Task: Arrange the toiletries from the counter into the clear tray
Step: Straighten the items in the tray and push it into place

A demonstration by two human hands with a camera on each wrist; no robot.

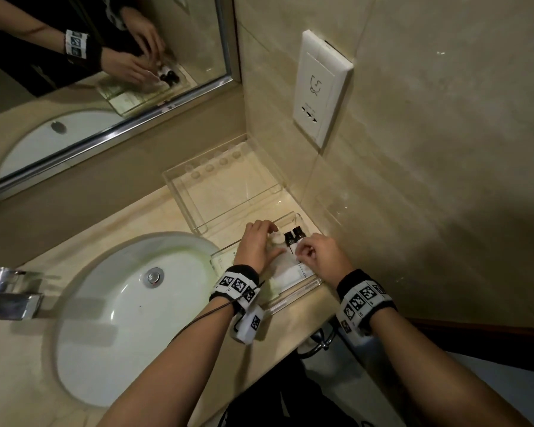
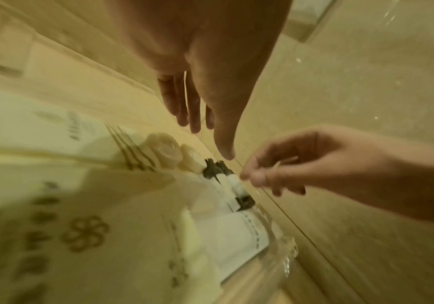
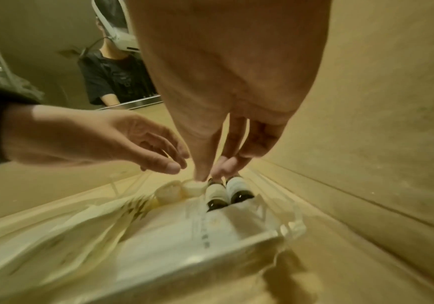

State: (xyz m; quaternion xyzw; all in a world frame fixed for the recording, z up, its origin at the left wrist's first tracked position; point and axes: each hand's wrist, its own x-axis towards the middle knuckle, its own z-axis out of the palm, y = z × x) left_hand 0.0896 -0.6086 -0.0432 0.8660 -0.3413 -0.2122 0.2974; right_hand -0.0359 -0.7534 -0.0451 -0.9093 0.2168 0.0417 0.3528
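Bottles (image 1: 292, 238), two small dark ones w/ white labels, lay side by side at the far right end of the clear tray (image 1: 302, 292), next to two pale round-capped items (image 1: 276, 238) and flat white packets (image 1: 285, 274) nearer the front. Right hand (image 1: 321, 257) sat over the bottles w/ fingers curled, fingertips (image 3: 223, 166) at the bottles' far ends; wrist views suggested a pinch on something thin, but what exactly I couldn't tell. Left hand (image 1: 255, 246) hovered over the pale caps, fingers relaxed and spread, holding nothing. Tray sat on the counter (image 1: 74, 405) btwn the sink (image 1: 84, 349) and the wall, w/ a second clear tray (image 1: 179, 192) behind it bare. Step in hand looked like final placing/straightening of the bottles, so task prob. near done. Next move likely calls for a light nudge to square the bottles w/o rolling them into the caps, then lifting both hands clear.
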